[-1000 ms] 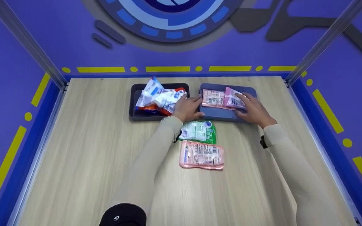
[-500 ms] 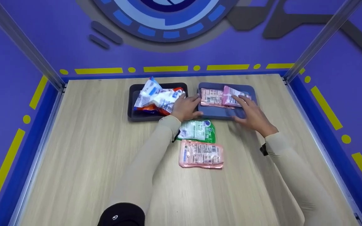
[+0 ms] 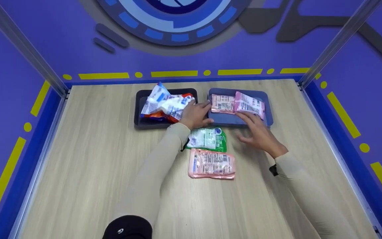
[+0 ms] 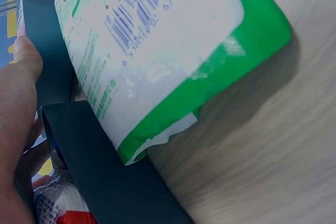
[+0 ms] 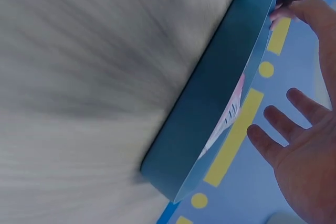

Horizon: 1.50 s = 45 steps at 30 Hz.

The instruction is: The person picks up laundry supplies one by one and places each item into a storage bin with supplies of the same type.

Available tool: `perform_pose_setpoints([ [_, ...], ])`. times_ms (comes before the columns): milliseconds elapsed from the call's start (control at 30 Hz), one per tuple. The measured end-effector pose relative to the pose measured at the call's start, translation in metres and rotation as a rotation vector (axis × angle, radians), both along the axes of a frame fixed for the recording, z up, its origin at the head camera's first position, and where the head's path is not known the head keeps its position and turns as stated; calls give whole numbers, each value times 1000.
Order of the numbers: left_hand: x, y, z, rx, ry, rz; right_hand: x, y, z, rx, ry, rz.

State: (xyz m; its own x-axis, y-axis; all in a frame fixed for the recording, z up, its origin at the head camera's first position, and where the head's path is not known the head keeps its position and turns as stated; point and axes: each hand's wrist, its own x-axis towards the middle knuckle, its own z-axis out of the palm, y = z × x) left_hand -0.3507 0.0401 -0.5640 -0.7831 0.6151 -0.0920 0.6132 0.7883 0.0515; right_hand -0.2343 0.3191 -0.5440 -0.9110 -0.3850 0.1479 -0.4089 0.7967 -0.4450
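Observation:
My left hand [image 3: 196, 114] rests where the two trays meet, fingers over the right side of the black tray [image 3: 137, 109] and thumb by the grey-blue tray [image 3: 224, 119]. Beside it in the black tray lie crumpled white, blue and red packets [image 3: 174, 104]. My right hand [image 3: 259, 134] hovers at the front rim of the grey-blue tray, fingers spread and holding nothing. Inside that tray a pink-and-white packet [image 3: 250, 104] leans over a flat pink packet [image 3: 222, 103]. Under my left wrist sits a green-and-white packet [image 4: 157, 51], its barcode showing in the left wrist view.
Nearer me on the wooden table [image 3: 88, 172] lies another pink packet [image 3: 212, 164], just below the green one. Purple panels with yellow marks [image 3: 174, 73] enclose the table at the back and both sides. A black cap brim [image 3: 128, 227] shows at the bottom.
My right hand has let go of the pink-and-white packet and drawn back toward me and to the left, out over the tray's front rim. My left hand has stayed in place.

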Motion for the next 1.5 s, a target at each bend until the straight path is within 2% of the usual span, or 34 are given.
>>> perform_pose_setpoints([
  [167, 0, 0, 1, 17, -3, 0, 6, -6, -5, -4, 36, 47],
  [400, 1, 0, 2, 10, 3, 5, 14, -12, -8, 33, 28, 41],
  [633, 0, 1, 0, -32, 29, 4, 19, -16, -12, 18, 51, 63],
  [1500, 2, 1, 2, -13, 18, 12, 26, -41, -16, 36, -16, 118],
])
